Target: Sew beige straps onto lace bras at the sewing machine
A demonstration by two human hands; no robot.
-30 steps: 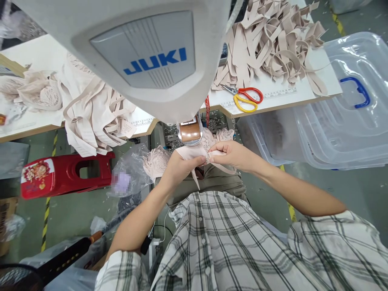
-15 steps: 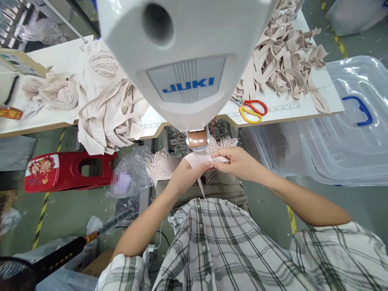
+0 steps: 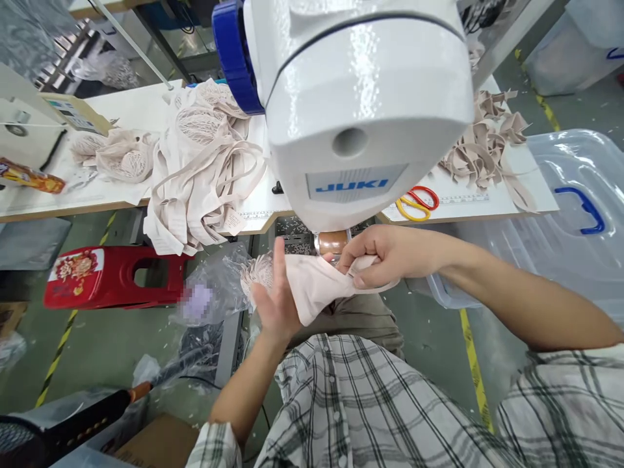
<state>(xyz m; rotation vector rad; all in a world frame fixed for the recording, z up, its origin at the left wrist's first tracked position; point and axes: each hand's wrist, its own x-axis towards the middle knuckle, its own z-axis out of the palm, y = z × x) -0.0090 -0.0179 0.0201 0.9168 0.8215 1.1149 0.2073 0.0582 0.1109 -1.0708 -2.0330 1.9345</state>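
Observation:
A white Juki sewing machine head fills the upper middle. Just below it my right hand pinches a beige fabric piece close to the machine's metal foot. My left hand is held flat and upright with its fingers stretched out, pressed against the left side of the same fabric. A lace part of the garment hangs to the left of my left hand.
The white worktable carries a heap of beige garments on the left, beige straps and red-and-yellow scissors on the right. A clear plastic bin stands right; a red stool and a plastic bag lie left.
My left hand has let go of its pinch and opened flat against the fabric. My right hand has lifted the fabric slightly. The view has tilted up toward the machine.

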